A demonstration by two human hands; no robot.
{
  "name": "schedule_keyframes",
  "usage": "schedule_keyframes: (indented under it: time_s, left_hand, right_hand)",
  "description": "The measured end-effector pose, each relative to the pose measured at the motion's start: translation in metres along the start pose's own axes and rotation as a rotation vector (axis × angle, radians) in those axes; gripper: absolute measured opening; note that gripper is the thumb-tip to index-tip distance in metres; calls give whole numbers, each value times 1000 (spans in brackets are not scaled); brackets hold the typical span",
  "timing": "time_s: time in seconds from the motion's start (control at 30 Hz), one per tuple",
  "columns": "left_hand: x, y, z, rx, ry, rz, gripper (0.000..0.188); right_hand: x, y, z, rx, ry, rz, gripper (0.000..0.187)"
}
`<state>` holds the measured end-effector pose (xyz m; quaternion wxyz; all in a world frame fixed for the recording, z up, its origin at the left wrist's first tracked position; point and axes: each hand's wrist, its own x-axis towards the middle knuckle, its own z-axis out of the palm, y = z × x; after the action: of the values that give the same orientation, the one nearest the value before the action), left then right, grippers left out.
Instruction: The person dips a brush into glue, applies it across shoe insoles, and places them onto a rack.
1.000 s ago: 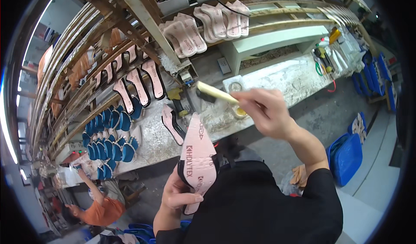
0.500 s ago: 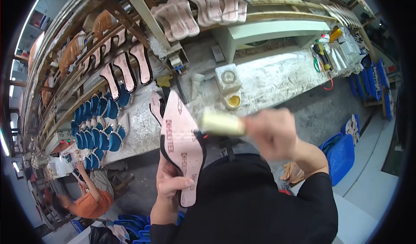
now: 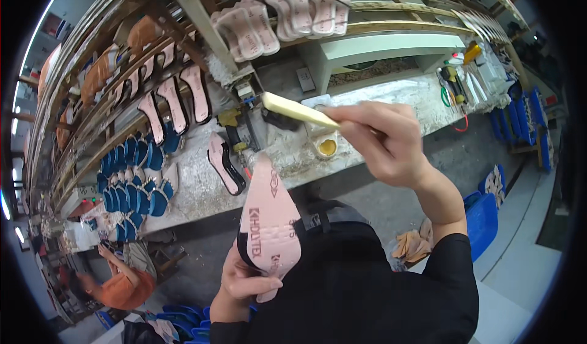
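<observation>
My left hand (image 3: 243, 278) is closed round the narrow end of a pink insole (image 3: 269, 218) with black edging, thumb on its printed face. The insole's pointed end rises away from me. My right hand (image 3: 385, 137) pinches one end of a flat pale-yellow bar (image 3: 296, 110), whose exact kind I cannot make out. It is held above the bench, apart from the insole. Beyond my left hand, another pink and black insole (image 3: 223, 162) lies on the bench. Below the bar's held end sits a small pot with yellow contents (image 3: 327, 147).
Pink insoles (image 3: 174, 102) and blue shoe parts (image 3: 143, 191) line the left. A power tool (image 3: 232, 124) lies on the worktop (image 3: 397, 96). A pale-green stand (image 3: 391, 47) and hand tools (image 3: 455, 84) are further right. A blue bin (image 3: 483, 228) stands low right. A co-worker (image 3: 125, 289) sits left.
My right hand has lifted the yellow bar up and away from the insole. My left hand has lowered the insole slightly towards me, and its pointed end has moved right.
</observation>
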<state>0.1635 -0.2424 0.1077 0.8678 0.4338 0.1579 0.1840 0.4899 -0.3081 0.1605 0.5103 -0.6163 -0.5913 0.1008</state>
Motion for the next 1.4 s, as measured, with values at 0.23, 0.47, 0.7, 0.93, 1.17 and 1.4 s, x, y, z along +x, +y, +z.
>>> schedule_keyframes:
  time_s: [0.23,0.47,0.7,0.93,1.17,1.4]
  left_hand:
    - [12,-6,-11,77,54,-55,101]
    - [37,-1,3,-209,212,22,97]
    - [33,-13,9,-397,167,52,98]
    - [27,-4,16,-376,195,45,111]
    - [26,-5,13,-383,190,86,111]
    - [30,-2,19,-477,231,128,110]
  right_hand:
    - [-25,-14,33,77,-352,-250,37]
    - [-22,-9,26,122,-166,-151,21]
    - [-12,12,44,13,-334,-100,24]
    - [-1,-6,41,-16,-370,-208,28]
    - [1,-5,44,38,-411,-205,26]
    - [-6,-20,54,75,-256,-123,27]
